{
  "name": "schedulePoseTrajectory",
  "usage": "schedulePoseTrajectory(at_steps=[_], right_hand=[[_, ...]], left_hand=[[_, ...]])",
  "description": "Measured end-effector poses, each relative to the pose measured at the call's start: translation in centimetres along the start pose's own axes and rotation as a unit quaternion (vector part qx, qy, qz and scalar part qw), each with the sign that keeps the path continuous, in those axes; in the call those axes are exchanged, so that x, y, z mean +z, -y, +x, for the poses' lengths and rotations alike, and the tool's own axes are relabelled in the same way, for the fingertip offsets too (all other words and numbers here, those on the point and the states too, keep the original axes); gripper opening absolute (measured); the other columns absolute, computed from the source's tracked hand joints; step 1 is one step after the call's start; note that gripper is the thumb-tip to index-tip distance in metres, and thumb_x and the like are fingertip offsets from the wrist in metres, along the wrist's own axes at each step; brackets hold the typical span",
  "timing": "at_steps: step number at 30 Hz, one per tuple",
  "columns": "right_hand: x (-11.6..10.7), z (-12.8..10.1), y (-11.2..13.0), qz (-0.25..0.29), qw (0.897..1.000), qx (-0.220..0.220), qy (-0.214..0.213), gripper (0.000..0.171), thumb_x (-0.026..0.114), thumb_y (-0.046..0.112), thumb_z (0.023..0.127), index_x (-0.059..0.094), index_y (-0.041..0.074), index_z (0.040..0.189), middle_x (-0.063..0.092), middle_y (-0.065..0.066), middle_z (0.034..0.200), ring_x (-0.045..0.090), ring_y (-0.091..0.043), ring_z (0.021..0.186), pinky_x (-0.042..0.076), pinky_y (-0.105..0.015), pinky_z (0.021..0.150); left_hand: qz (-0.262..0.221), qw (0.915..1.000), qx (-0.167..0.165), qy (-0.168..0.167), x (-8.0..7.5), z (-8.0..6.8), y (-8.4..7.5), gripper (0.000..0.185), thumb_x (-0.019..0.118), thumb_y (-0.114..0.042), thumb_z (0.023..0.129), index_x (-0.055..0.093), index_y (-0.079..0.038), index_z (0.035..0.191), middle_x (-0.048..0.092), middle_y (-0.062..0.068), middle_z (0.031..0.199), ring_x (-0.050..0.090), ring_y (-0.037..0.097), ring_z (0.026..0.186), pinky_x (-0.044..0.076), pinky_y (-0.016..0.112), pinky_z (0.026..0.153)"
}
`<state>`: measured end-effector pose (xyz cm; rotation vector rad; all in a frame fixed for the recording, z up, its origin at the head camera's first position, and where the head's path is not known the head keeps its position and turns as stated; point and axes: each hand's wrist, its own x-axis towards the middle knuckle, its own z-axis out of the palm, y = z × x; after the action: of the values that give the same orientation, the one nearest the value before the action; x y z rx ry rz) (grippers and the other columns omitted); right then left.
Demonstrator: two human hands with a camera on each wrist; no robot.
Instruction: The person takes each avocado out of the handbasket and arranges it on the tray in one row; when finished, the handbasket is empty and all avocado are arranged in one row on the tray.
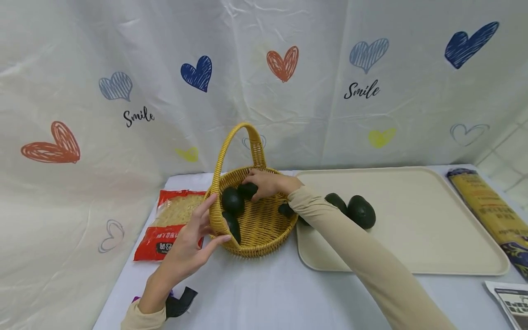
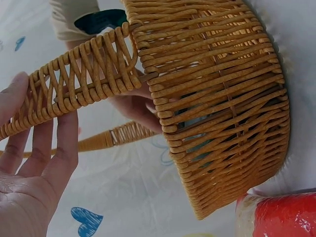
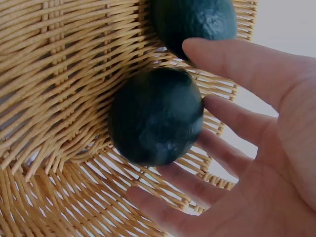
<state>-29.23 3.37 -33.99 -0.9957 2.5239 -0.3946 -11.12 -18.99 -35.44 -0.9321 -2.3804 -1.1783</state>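
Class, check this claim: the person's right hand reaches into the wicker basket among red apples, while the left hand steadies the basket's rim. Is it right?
Not quite. The fruit in the wicker basket are dark green avocados, not red apples; the head and right wrist views show this. The rest stands: the right hand reaches in among them, and the left hand steadies the rim.

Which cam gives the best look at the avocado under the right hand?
Right wrist: the avocado fills the frame, lying on the basket weave, the right hand curled beside it. Head view shows it small, partly covered by fingers. Left wrist shows only the basket's outside.
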Motion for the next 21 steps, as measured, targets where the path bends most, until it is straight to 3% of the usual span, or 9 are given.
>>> schedulePoseTrajectory(at_steps=[7, 11, 21], right_hand=[[-0.1, -0.1, 0.3, -0.021, 1.0, -0.007, -0.004, 0.048, 0.069, 0.015, 0.102, 0.057, 0.007, 0.148, 0.043, -0.017, 0.15, 0.052, -0.03, 0.131, 0.046, -0.041, 0.111], [-0.1, -0.5, 0.3, -0.024, 0.999, -0.008, 0.025, 0.052, 0.072, 0.019, 0.101, 0.056, 0.009, 0.15, 0.047, -0.015, 0.148, 0.048, -0.028, 0.136, 0.042, -0.039, 0.115], [0.3, -2.7, 0.5, -0.04, 0.997, 0.007, 0.07, 0.058, 0.074, 0.023, 0.1, 0.054, 0.008, 0.152, 0.051, -0.013, 0.152, 0.047, -0.027, 0.141, 0.04, -0.04, 0.117]], left_hand=[[0.004, 1.0, 0.006, -0.001, -0.2, -0.1, 0.1, 0.108, 0.084, 0.015, 0.077, 0.024, -0.008, 0.164, 0.063, 0.018, 0.136, 0.069, 0.033, 0.115, 0.061, 0.029, 0.09], [0.009, 0.9999, -0.002, -0.004, -0.2, -0.1, 0.1, 0.11, 0.085, 0.015, 0.076, 0.024, -0.01, 0.165, 0.068, 0.014, 0.125, 0.07, 0.03, 0.113, 0.061, 0.027, 0.089], [0.004, 1.0, 0.002, -0.003, 0.0, 0.0, 0.1, 0.111, 0.084, 0.016, 0.075, 0.024, -0.011, 0.165, 0.065, 0.017, 0.133, 0.069, 0.029, 0.113, 0.061, 0.026, 0.089]])
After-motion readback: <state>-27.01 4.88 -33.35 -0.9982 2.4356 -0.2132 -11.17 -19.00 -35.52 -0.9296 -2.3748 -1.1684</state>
